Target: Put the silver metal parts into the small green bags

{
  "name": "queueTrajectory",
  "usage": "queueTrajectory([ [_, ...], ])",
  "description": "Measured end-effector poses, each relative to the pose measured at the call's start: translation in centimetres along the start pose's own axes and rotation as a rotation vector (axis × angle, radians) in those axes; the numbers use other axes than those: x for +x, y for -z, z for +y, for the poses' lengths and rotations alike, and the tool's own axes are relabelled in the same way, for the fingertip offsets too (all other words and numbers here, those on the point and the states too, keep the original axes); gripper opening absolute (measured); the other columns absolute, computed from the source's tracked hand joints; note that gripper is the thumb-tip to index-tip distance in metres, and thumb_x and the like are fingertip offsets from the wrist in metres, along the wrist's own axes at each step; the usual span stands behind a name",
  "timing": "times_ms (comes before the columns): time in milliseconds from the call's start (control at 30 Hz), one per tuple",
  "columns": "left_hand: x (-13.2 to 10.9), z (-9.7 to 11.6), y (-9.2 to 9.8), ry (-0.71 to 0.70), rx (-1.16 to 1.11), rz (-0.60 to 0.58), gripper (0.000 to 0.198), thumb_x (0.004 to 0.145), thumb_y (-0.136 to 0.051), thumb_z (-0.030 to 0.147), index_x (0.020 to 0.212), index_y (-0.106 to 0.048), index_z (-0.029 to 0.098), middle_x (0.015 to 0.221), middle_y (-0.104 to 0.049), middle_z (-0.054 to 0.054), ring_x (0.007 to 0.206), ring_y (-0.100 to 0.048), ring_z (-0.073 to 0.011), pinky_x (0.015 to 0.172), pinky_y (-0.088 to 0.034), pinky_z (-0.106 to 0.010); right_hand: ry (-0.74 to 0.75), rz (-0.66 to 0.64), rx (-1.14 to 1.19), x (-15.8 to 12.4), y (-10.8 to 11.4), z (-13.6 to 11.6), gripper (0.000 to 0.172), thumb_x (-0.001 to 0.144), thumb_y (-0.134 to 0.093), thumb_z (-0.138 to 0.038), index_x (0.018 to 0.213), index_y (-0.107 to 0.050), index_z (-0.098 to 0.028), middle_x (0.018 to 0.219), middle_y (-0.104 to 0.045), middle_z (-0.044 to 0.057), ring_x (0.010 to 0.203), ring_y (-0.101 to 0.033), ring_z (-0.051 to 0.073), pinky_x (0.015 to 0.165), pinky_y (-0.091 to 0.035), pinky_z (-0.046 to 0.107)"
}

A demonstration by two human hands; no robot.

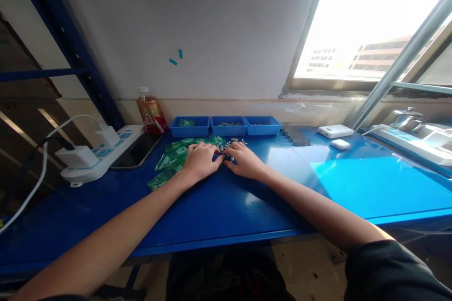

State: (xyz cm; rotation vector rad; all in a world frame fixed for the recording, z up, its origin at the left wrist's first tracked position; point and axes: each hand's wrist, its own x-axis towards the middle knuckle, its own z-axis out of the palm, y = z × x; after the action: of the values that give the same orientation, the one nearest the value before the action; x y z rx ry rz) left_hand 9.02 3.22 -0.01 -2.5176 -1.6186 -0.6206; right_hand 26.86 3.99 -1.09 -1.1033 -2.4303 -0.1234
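My left hand and my right hand rest knuckles-up on the blue table, fingertips meeting over a small heap of grey metal parts. The left hand lies partly on a spread of green plastic bags. Whether either hand pinches a part is hidden by the fingers. Behind the heap stand three blue trays: the left tray holds a green bag, the middle tray and right tray hold small grey parts.
A white power strip with chargers and a dark phone lie at the left, with a drink bottle by the wall. White small devices sit at the right, under a window. A blue shelf frame stands at the left.
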Motion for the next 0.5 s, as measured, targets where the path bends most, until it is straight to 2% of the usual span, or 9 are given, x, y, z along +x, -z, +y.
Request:
queueTrajectory([
  [167, 0.0, -0.1, -0.7, -0.071, -0.005, -0.041, 0.029, 0.090, -0.041, 0.034, 0.100, -0.064, 0.021, 0.101, -0.068, -0.006, 0.101, -0.055, -0.0260, 0.089, -0.036, -0.045, -0.019, 0.009, -0.047, 0.1, -0.2, -0.3, 0.020, 0.084, -0.056, -0.029, 0.098, -0.061, -0.015, 0.094, -0.055, 0.009, 0.095, -0.049, 0.022, 0.086, -0.042, 0.035],
  [367, 0.1, -0.4, -1.0, -0.087, -0.015, -0.062, 0.031, 0.092, -0.034, 0.030, 0.101, -0.062, 0.022, 0.103, -0.066, -0.006, 0.102, -0.054, -0.0256, 0.089, -0.037, -0.045, -0.008, 0.017, -0.055, 0.3, -0.2, -0.5, 0.017, 0.084, -0.057, -0.030, 0.093, -0.060, -0.016, 0.093, -0.058, 0.008, 0.095, -0.048, 0.022, 0.085, -0.041, 0.034],
  [500, 0.5, -1.1, -0.9, -0.099, -0.053, -0.095, 0.034, 0.093, -0.029, 0.025, 0.111, -0.056, 0.021, 0.111, -0.063, -0.007, 0.105, -0.053, -0.0254, 0.087, -0.040, -0.042, 0.056, 0.013, -0.024, 0.5, -0.7, -0.5, 0.007, 0.086, -0.053, -0.022, 0.090, -0.058, -0.018, 0.095, -0.060, 0.007, 0.097, -0.048, 0.021, 0.082, -0.039, 0.032],
])
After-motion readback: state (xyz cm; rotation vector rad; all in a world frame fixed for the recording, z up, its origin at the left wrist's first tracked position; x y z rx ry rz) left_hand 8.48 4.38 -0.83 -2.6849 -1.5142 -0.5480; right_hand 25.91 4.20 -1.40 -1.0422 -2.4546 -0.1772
